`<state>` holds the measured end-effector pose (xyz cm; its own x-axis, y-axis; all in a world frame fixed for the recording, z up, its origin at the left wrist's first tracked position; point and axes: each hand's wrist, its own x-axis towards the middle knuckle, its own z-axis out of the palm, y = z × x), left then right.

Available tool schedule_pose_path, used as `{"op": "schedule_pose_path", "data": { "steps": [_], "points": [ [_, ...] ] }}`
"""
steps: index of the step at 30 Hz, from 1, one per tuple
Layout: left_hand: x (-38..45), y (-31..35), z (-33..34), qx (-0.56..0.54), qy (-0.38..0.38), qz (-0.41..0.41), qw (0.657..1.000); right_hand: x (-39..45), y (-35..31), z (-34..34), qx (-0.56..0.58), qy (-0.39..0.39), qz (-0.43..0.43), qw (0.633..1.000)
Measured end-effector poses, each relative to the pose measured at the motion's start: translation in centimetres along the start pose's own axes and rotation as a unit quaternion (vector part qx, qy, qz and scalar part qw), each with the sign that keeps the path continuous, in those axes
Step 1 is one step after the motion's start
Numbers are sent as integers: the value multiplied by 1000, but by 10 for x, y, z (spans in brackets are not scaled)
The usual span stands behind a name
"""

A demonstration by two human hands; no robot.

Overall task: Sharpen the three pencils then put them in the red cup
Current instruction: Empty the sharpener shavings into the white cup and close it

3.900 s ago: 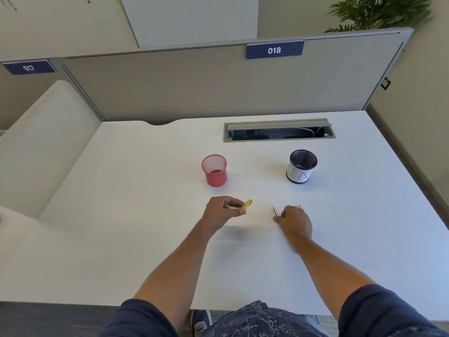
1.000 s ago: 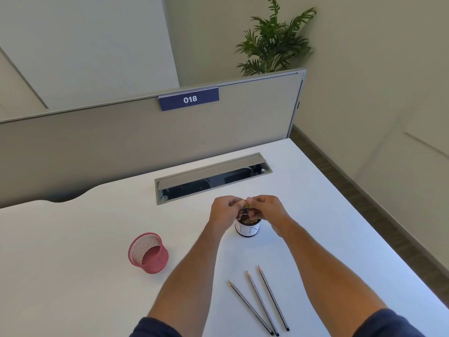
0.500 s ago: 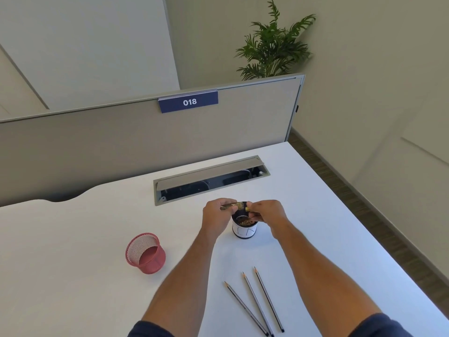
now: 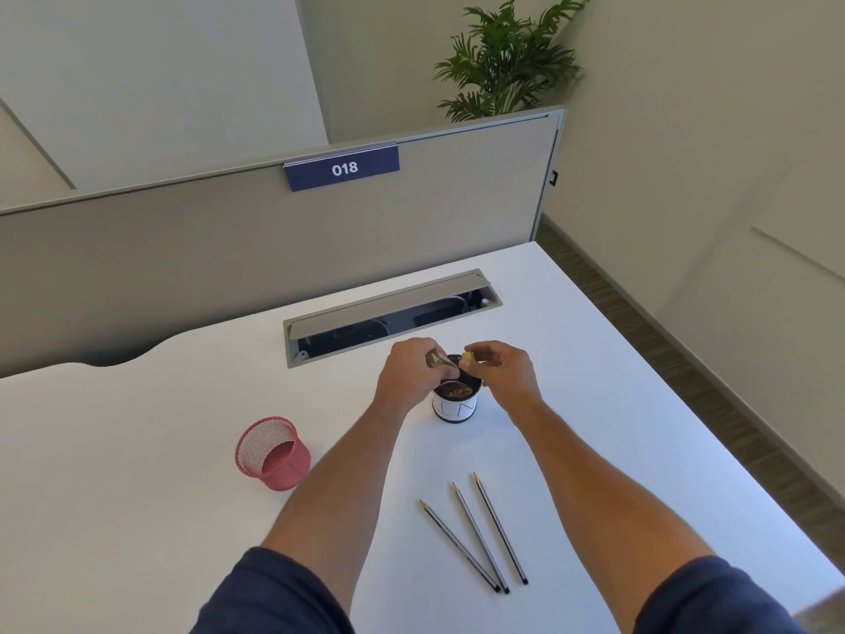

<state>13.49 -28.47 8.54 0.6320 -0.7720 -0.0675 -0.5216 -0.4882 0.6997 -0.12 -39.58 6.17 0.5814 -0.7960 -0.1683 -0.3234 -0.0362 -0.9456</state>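
Note:
Three sharpened pencils (image 4: 480,537) lie side by side on the white desk (image 4: 137,519), points toward the far edge, between my forearms. The red mesh cup (image 4: 274,455) stands upright to their left with nothing visible inside. My left hand (image 4: 407,372) holds a brownish translucent sharpener part (image 4: 441,364) tilted over the rim of a black-and-white cup (image 4: 455,410) with shavings inside. My right hand (image 4: 503,372) pinches a small yellow sharpener piece (image 4: 468,356) just above that cup's far rim. The two parts are slightly apart.
An open cable tray (image 4: 393,313) is set into the desk behind the hands. A grey partition (image 4: 274,249) labelled 018 closes off the back. The desk's right edge (image 4: 686,418) drops to the floor, and a potted plant (image 4: 507,57) stands behind the partition.
Since 3.9 s ago both hands left the pencils and rose over the black-and-white cup. In the last second the sharpener's two parts have come apart, one in each hand.

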Motion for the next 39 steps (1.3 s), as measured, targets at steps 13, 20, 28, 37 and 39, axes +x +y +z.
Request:
{"op": "schedule_pose_path", "data": {
  "steps": [13,20,28,37,39],
  "points": [
    [4,0,-4,34,-13,17,999,-3,2,7,49,-3,4,999],
    [4,-3,-3,18,-13,6,1000,-3,7,11,64,-3,4,998],
    [2,-3,-4,23,-6,5,1000,-3,6,12,81,11,14,997],
    [2,-4,-1,11,0,0,1000,-4,8,14,25,10,15,1000],
    [2,-4,-1,8,1,-3,1000,-5,6,13,35,25,13,999]
  ]
}}
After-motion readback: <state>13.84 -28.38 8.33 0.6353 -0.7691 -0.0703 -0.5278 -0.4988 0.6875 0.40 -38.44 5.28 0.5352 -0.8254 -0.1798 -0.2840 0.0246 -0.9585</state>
